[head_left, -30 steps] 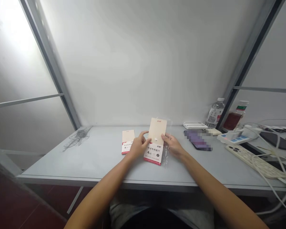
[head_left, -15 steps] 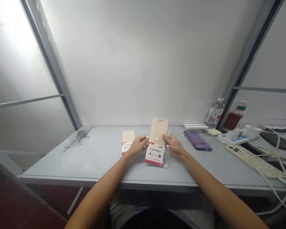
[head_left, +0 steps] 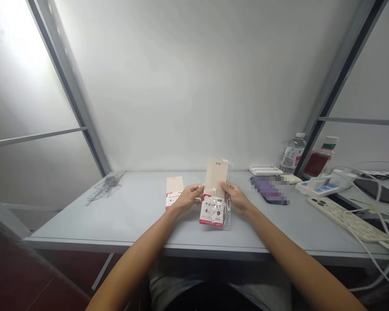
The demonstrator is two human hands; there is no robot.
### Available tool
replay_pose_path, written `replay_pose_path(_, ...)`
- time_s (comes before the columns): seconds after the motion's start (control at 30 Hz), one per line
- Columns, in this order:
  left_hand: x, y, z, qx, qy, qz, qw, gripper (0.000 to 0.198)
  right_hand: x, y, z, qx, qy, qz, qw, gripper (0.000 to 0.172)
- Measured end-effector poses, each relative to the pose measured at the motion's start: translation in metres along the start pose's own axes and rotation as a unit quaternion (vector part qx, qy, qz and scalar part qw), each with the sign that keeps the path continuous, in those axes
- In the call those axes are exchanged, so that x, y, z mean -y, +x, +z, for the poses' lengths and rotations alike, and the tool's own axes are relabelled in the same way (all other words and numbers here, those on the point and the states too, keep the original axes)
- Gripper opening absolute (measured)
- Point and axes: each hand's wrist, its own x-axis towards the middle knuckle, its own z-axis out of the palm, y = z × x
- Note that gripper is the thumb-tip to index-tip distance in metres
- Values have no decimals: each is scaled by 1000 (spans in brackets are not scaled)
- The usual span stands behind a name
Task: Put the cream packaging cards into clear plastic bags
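Note:
Above the front part of the table, I hold a ruler-set packet (head_left: pixel 210 211) upright, leaning slightly. It is a cream pouch with a white and red printed label, inside a clear plastic sleeve (head_left: pixel 227 216) that sticks out along the right side. My left hand (head_left: pixel 190 196) is closed on the packet's left edge, thumb in front. On the right edge, my right hand (head_left: pixel 236 198) pinches both pouch and sleeve, with its thumb on the front face. A second ruler-set packet (head_left: pixel 174 185) lies on the table behind my left hand, which partly covers it.
The grey table (head_left: pixel 116 224) meets a white wall behind. To the right are a purple-screened phone (head_left: pixel 269 190), a white box-like device (head_left: pixel 266 171), a water bottle (head_left: pixel 292 153), a jar with red contents (head_left: pixel 320 157), a power strip (head_left: pixel 320 188), a cream phone case (head_left: pixel 343 218) and loose cables.
The packet has turned slightly more upright and its lower end shifted a little right. My left fingers have moved right onto its edge. The second packet stays put.

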Motion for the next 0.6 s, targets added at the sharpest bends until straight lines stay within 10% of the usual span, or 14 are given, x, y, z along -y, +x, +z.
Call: replay_pose_path(0.6,-3,-1,4,-49,82,15,995,37,0,-6,5,33,-28,62,997,36)
